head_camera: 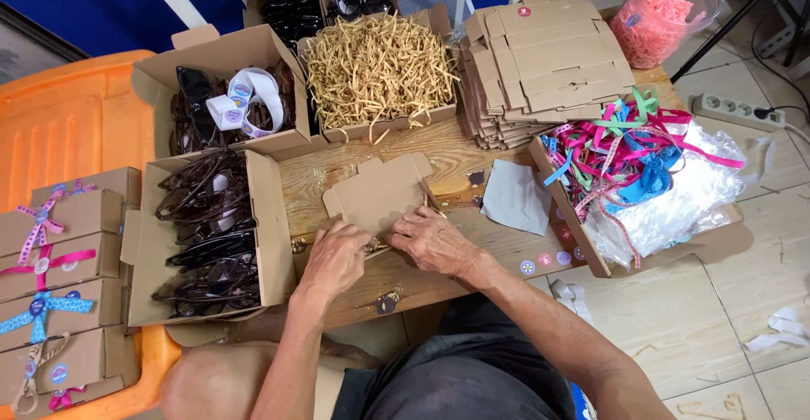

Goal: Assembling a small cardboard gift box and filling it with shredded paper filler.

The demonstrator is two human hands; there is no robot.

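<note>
Both hands on a small flat cardboard box blank [380,194] at the bench [439,154] front edge. Left hand [335,257] pinches its near edge, grip closed on it. Right hand [433,239] presses the blank's right corner, fingers closed on it. Sunglasses box [263,217] just left of blank, shredded-paper box [378,65] behind, grey cloth [515,196] right. Little free room.

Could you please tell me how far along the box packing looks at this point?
Done: ribboned boxes stacked on the orange surface. In hand: left hand and right hand fold a small cardboard box. Left: a stack of flat boxes, boxes of sunglasses, paper shreds and ribbons.
</note>
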